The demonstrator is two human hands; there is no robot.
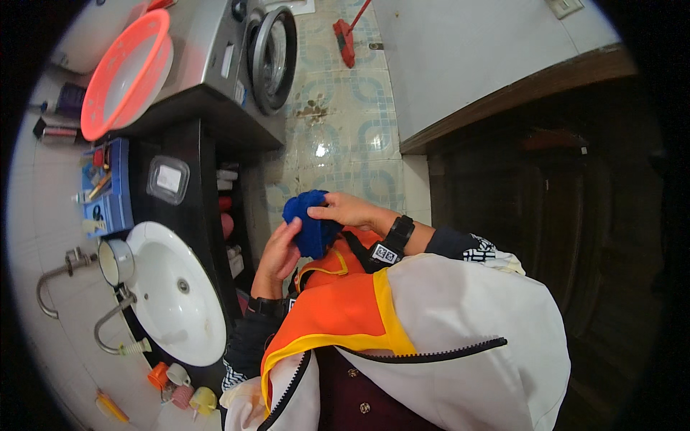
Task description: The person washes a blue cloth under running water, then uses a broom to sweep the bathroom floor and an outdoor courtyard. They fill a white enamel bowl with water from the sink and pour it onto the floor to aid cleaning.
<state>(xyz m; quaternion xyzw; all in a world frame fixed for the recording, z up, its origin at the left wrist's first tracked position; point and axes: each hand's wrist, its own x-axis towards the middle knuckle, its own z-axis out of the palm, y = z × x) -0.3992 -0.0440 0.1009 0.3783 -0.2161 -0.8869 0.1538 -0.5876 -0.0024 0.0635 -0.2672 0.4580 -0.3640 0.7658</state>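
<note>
A bunched blue cloth (308, 223) is held between my two hands, above the tiled floor and in front of my orange and white jacket (334, 301). My left hand (277, 250) presses against the cloth's lower left side, the thumb lying on its face. From the right, my right hand (345, 209) grips the upper part with thumb and fingers. Part of the fingers of both hands is hidden by the cloth. Each wrist wears a black band, and the right one carries a printed code tag.
At left, a black counter (186, 210) holds a white oval sink (178, 301), a faucet (116, 318), a small pot (116, 262), a clear plastic box (168, 179) and several cups (180, 385). A washing machine (215, 70) has its round door (275, 60) ajar. A red broom (345, 43) stands on the wet floor (329, 129).
</note>
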